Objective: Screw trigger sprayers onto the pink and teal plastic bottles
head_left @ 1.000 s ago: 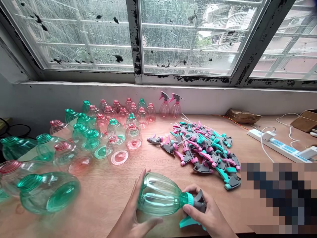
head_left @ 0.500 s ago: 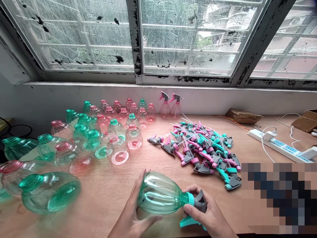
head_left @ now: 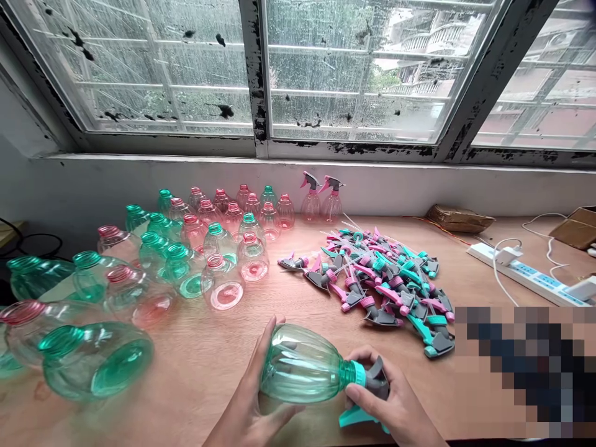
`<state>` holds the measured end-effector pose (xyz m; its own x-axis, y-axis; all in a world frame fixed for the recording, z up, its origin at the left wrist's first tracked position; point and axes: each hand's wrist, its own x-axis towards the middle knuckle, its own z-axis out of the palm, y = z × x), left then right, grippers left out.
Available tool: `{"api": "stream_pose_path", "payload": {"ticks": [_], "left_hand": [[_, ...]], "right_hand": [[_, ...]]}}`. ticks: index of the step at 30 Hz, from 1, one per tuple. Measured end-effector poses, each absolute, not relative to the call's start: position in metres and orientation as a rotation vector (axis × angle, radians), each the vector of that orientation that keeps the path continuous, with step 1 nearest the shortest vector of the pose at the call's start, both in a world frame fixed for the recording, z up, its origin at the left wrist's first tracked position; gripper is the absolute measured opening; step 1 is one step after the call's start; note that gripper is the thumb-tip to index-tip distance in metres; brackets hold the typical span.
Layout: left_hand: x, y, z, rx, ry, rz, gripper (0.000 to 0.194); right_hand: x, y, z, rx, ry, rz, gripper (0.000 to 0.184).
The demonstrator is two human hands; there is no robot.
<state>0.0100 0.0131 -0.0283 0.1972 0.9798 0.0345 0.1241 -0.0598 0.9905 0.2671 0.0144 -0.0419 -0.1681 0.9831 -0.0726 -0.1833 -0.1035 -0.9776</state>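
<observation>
A clear green spray bottle (head_left: 302,365) lies on its side in the air above the table's near part, its neck pointing right. My left hand (head_left: 261,388) is curved around the bottle's base, thumb below and fingers behind. On the neck sits a teal and grey trigger spray head (head_left: 376,379), its teal trigger hanging down. My right hand (head_left: 386,394) is closed around this head and its teal collar, thumb in front. Some right fingers are hidden behind the head. Beyond the hands lies a heap of pink, teal and grey spray heads (head_left: 382,273).
Many open green and pink bottles, such as a green bottle (head_left: 123,366), stand on the left of the wooden table (head_left: 195,366). Two pink bottles with heads (head_left: 331,205) stand by the wall. A white power strip (head_left: 526,273) with cords and a brown package (head_left: 459,218) lie right.
Both hands keep the same hold on the bottle and its spray head. The whole view has shifted very slightly; nothing else visibly moved.
</observation>
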Motion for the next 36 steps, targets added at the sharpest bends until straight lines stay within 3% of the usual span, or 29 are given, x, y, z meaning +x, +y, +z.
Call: {"api": "stream_pose_path", "payload": {"ticks": [4, 16, 21, 36], "left_hand": [[0.008, 0.011, -0.028, 1.362, 1.082, 1.015, 0.111], [0.005, 0.017, -0.033, 1.511, 1.105, 0.958, 0.099], [0.004, 0.014, -0.034, 1.436, 1.097, 0.974, 0.106], [0.000, 0.015, -0.031, 1.427, 1.083, 0.908, 0.101]], "right_hand": [[0.267, 0.014, -0.038, -1.034, -1.155, 1.468, 0.042], [0.267, 0.015, -0.043, -1.050, -1.157, 1.452, 0.043], [0.266, 0.014, -0.039, -1.052, -1.153, 1.447, 0.041], [0.266, 0.014, -0.038, -1.044, -1.151, 1.471, 0.041]]}}
